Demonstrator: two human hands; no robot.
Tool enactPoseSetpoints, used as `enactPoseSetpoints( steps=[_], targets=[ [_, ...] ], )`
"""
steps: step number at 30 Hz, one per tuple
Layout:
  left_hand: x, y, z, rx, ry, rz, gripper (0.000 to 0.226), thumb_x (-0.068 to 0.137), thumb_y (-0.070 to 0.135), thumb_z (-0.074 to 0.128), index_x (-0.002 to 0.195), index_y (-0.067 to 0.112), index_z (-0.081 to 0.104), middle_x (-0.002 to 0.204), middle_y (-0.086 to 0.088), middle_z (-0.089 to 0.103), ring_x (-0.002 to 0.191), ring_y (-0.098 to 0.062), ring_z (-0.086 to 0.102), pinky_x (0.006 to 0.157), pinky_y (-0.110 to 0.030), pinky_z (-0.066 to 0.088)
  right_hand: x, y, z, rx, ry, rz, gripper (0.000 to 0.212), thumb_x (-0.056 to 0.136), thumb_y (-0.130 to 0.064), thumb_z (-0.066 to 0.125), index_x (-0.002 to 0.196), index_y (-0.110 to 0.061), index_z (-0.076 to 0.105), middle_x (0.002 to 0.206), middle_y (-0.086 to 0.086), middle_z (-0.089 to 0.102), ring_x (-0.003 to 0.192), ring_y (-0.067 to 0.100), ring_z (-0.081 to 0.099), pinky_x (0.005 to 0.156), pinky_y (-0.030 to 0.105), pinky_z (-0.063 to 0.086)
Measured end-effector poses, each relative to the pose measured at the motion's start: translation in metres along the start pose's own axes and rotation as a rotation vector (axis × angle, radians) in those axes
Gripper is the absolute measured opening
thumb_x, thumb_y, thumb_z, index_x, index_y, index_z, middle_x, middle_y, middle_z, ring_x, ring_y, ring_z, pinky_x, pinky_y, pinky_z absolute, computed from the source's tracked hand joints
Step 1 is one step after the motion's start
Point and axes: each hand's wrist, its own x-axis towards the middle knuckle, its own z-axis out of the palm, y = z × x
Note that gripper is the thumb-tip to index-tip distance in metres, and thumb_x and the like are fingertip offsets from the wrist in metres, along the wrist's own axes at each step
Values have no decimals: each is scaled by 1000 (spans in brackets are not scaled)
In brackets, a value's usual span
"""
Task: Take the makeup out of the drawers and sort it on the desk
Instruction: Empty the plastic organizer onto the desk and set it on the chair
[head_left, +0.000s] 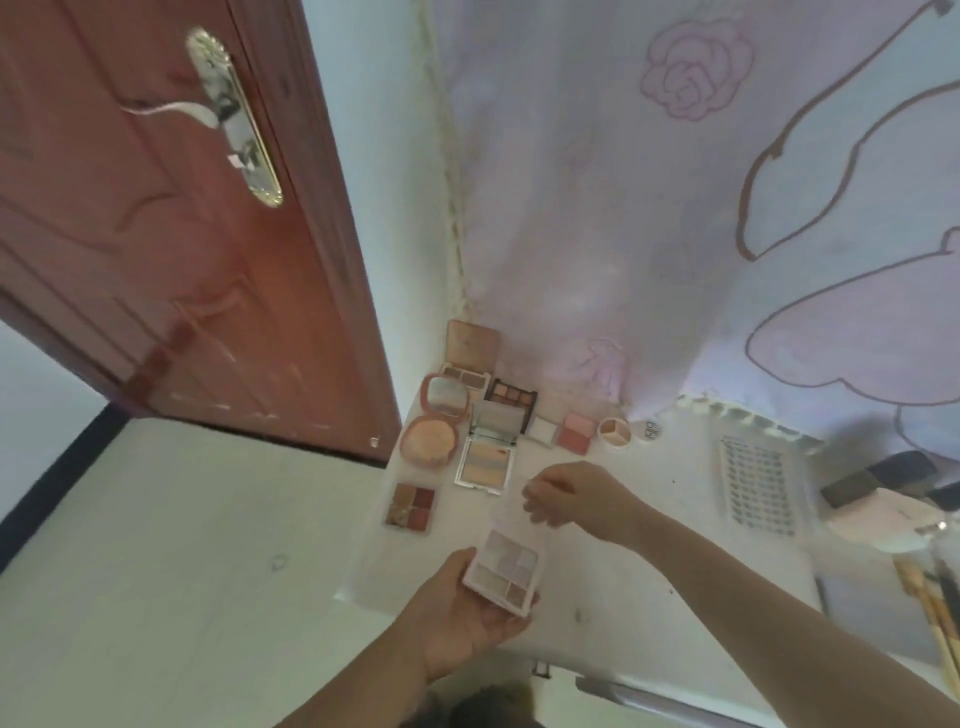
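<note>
My left hand (457, 618) holds a pale pink eyeshadow palette (506, 574) from below, over the white desk (649, 561). My right hand (576, 493) pinches the palette's clear lid (511, 506), which is lifted open. Laid out on the desk's far left are a red four-pan palette (410, 506), a silver open palette (485, 460), a round pink compact (434, 428), a brown palette (470, 353), a dark palette (511, 397), a pink blush (576, 431) and a small round pot (614, 434).
A red-brown door (182, 234) stands to the left of the desk. A flower-printed curtain (675, 208) hangs behind. A sheet of false lashes (758, 488), dark boxes (878, 478) and brushes (935, 608) lie at the right. A drawer front (649, 696) shows below.
</note>
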Motion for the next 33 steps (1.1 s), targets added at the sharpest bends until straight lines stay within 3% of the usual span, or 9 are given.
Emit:
enactPoseSetpoints(
  steps=[2, 5, 10, 13, 15, 19, 22, 25, 33],
  targets=[
    [-2, 2, -12, -46, 120, 70, 32, 94, 23, 45, 110, -3, 58, 109, -31, 64, 89, -43, 66, 71, -56, 55, 18, -8, 10, -12, 34, 32, 18, 95, -17, 51, 89, -11, 67, 80, 2, 70, 67, 11, 68, 61, 19, 54],
    [-8, 5, -23, -87, 254, 118, 31, 98, 24, 43, 111, -3, 53, 119, -33, 56, 102, -44, 57, 89, -56, 47, 44, -16, 26, -122, 17, 13, 20, 96, -16, 48, 90, -10, 66, 82, 4, 69, 64, 11, 64, 58, 18, 50],
    [-24, 12, -27, -195, 287, 141, 36, 98, 19, 42, 115, -12, 50, 124, -35, 51, 114, -47, 50, 104, -53, 37, 69, -16, 47, -254, -59, 44, 25, 97, -17, 44, 94, -5, 65, 92, 10, 72, 66, 9, 63, 55, 10, 46],
    [-30, 13, -25, -237, 289, 175, 37, 97, 13, 43, 124, -12, 46, 127, -33, 50, 116, -46, 50, 96, -55, 44, 74, -14, 57, -277, -56, 56, 25, 98, -19, 43, 89, -11, 65, 91, 7, 73, 66, 6, 61, 53, 2, 41],
    [-35, 15, -21, -244, 303, 195, 36, 95, 9, 43, 125, -10, 45, 127, -32, 50, 115, -46, 51, 77, -58, 52, 75, -15, 62, -316, -44, 50, 27, 98, -21, 43, 90, -10, 66, 88, 4, 71, 68, 5, 56, 55, 0, 38],
    [-38, 18, -17, -145, 358, 227, 26, 94, 0, 45, 119, -4, 42, 114, -24, 48, 94, -42, 57, 52, -47, 54, 73, -15, 65, -431, 33, -6, 32, 97, -21, 43, 74, -3, 53, 75, 10, 56, 73, 24, 53, 64, 23, 38],
    [-38, 16, -16, -62, 408, 215, 25, 93, -2, 47, 116, 0, 37, 112, -19, 41, 97, -42, 53, 70, -47, 54, 65, -17, 59, -495, 55, -37, 32, 98, -19, 41, 94, 4, 63, 99, 17, 63, 95, 32, 57, 83, 38, 43],
    [-35, 8, -13, 31, 398, 158, 24, 91, -4, 49, 113, 1, 40, 115, -19, 41, 112, -44, 49, 97, -50, 44, 49, -14, 47, -509, 85, -49, 32, 99, -23, 40, 109, -5, 65, 112, 12, 63, 104, 28, 56, 92, 37, 42],
    [13, -26, 69, 339, 221, 32, 11, 93, 9, 48, 98, 0, 52, 101, -23, 59, 88, -35, 58, 75, -47, 51, -35, 36, -22, -381, 257, 176, 32, 98, -31, 43, 113, -14, 65, 116, 3, 65, 109, 21, 56, 97, 32, 42]
  ],
)
